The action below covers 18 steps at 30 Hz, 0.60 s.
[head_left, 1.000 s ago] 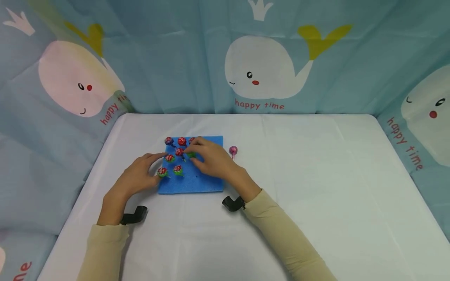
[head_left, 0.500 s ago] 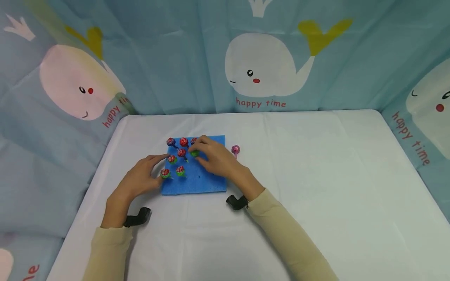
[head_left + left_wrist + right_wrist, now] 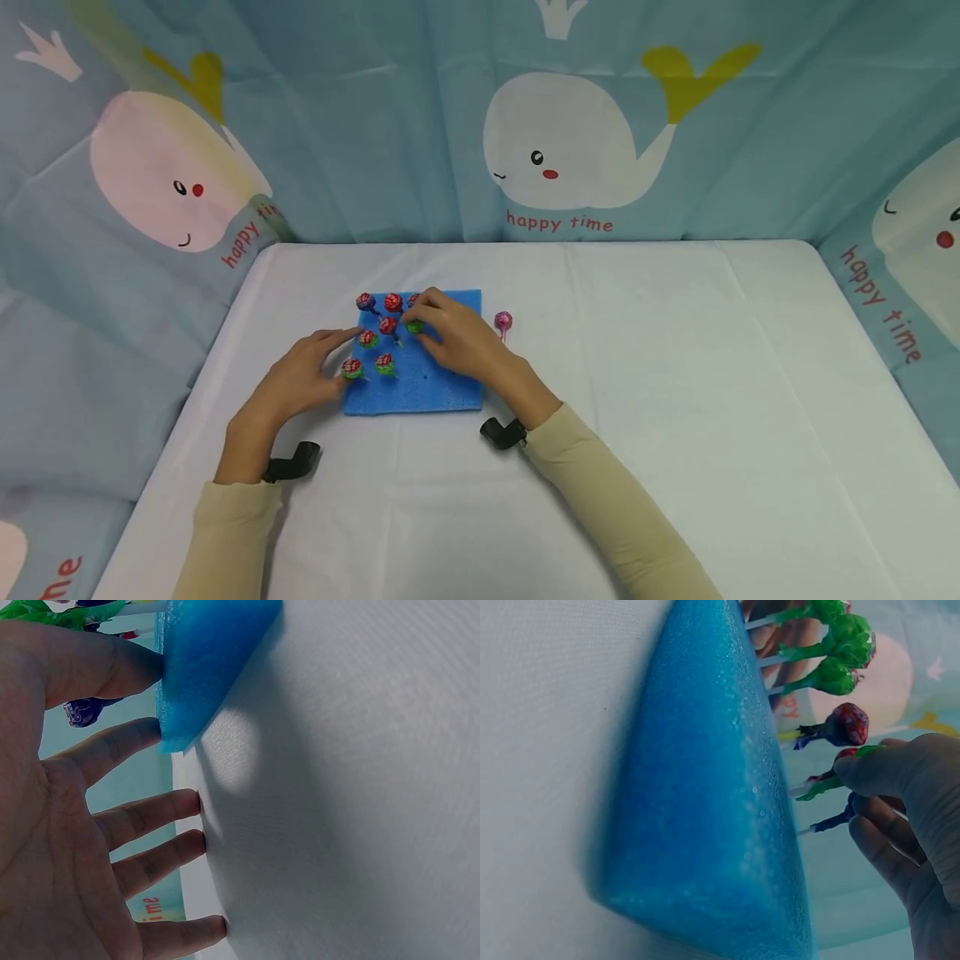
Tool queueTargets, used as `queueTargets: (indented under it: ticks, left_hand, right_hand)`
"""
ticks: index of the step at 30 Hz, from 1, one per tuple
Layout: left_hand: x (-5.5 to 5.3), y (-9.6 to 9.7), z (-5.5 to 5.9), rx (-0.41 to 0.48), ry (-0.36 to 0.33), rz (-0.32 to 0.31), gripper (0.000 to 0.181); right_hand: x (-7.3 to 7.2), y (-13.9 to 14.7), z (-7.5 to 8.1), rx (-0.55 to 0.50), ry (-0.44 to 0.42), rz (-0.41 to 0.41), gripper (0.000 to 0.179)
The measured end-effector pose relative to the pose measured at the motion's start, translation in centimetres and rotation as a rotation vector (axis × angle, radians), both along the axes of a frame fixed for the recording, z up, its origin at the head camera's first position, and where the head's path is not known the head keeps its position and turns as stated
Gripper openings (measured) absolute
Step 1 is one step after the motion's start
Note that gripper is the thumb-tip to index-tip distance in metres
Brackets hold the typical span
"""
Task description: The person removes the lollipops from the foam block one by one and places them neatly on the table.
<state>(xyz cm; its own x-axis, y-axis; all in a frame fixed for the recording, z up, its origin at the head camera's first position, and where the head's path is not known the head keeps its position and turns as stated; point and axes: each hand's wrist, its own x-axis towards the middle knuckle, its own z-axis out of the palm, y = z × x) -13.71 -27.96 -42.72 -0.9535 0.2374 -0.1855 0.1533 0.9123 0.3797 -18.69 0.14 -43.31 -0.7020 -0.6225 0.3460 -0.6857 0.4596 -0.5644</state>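
Observation:
A blue foam block (image 3: 450,392) lies on the white table with several wrapped lollipops standing in it by their sticks. My right hand (image 3: 468,342) reaches over it and pinches a green-wrapped lollipop (image 3: 415,327) between thumb and fingers, its head partly hidden by them; the stick meets the foam in the right wrist view. At the block's left side, my left hand (image 3: 300,375) has its fingers spread, thumb and index fingertips (image 3: 146,735) right at the foam edge. Near the left thumb stands a red-and-green lollipop (image 3: 352,368); a red lollipop (image 3: 387,326) stands close to the right fingertips.
A pink lollipop (image 3: 503,320) lies on the table just right of the block. A small dark hole (image 3: 425,377) shows in the foam. White cloth (image 3: 675,375) covers the table, and a blue whale-print curtain (image 3: 420,125) hangs behind and at both sides.
The head view has shifted slightly. Both hands keep their places at the foam block, and the right one still holds the green-wrapped lollipop.

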Motion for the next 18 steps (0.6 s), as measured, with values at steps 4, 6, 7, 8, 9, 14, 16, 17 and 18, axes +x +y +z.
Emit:
queueTargets:
  ticks: [4, 6, 7, 8, 9, 14, 16, 17, 18]
  left_hand:
    - [0.19, 0.02, -0.03, 0.008, 0.004, 0.003, 0.074]
    - [0.19, 0.0, -0.05, 0.011, -0.003, 0.007, 0.074]
    - [0.19, 0.0, -0.06, 0.011, -0.006, 0.008, 0.074]
    - [0.17, 0.01, -0.05, 0.01, -0.005, 0.005, 0.074]
    - [0.14, 0.03, -0.06, 0.007, -0.003, 0.003, 0.074]
    - [0.12, 0.13, -0.14, -0.013, 0.004, 0.007, 0.075]
    - [0.14, 0.14, -0.17, -0.015, 0.003, 0.011, 0.075]
    - [0.12, 0.13, -0.18, -0.012, 0.003, 0.009, 0.075]
    - [0.13, 0.12, -0.17, -0.011, 0.004, 0.007, 0.074]
  right_hand:
    - [0.16, 0.02, 0.1, 0.019, 0.014, 0.001, 0.025]
    - [0.2, 0.1, 0.11, 0.021, 0.018, -0.003, 0.026]
    - [0.2, 0.16, 0.11, 0.022, 0.019, -0.006, 0.026]
    - [0.18, 0.22, 0.09, 0.022, 0.023, -0.01, 0.027]
    - [0.16, 0.28, 0.08, 0.019, 0.026, -0.013, 0.027]
    - [0.02, 0.4, -0.03, 0.008, 0.035, -0.018, 0.028]
    - [0.07, 0.39, -0.06, 0.001, 0.032, -0.023, 0.027]
    - [0.11, 0.39, -0.08, -0.001, 0.031, -0.028, 0.027]
    - [0.19, 0.39, -0.06, -0.004, 0.03, -0.034, 0.027]
